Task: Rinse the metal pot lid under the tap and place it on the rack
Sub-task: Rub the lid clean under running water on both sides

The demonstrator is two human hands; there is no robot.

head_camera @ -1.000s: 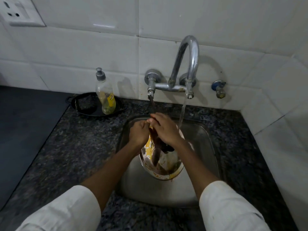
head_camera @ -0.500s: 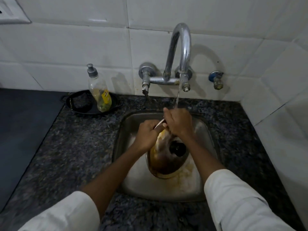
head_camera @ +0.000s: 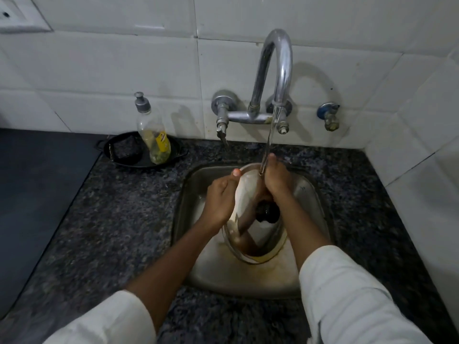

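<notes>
A round metal pot lid [head_camera: 258, 234] with a black knob [head_camera: 267, 211] is tilted over the steel sink [head_camera: 308, 194]. My left hand [head_camera: 219, 197] grips its left rim, thumb on the upper edge. My right hand [head_camera: 277, 178] holds the upper right rim, fingers on the lid's face near the knob. Water runs from the chrome tap [head_camera: 275, 70] in a thin stream onto the lid's top edge beside my right hand. Brownish-yellow residue lines the lid's lower rim. No rack is in view.
A soap bottle [head_camera: 152, 131] stands in a black dish [head_camera: 141, 151] with a dark scrubber, left of the tap on the speckled granite counter [head_camera: 119, 219]. A small blue-capped valve [head_camera: 329, 116] sits on the tiled wall at right. A dark surface lies far left.
The lid has moved up under the stream and looks much cleaner, its face now pale instead of yellow-brown. Both hands have shifted toward the tap, and the camera has moved closer.
</notes>
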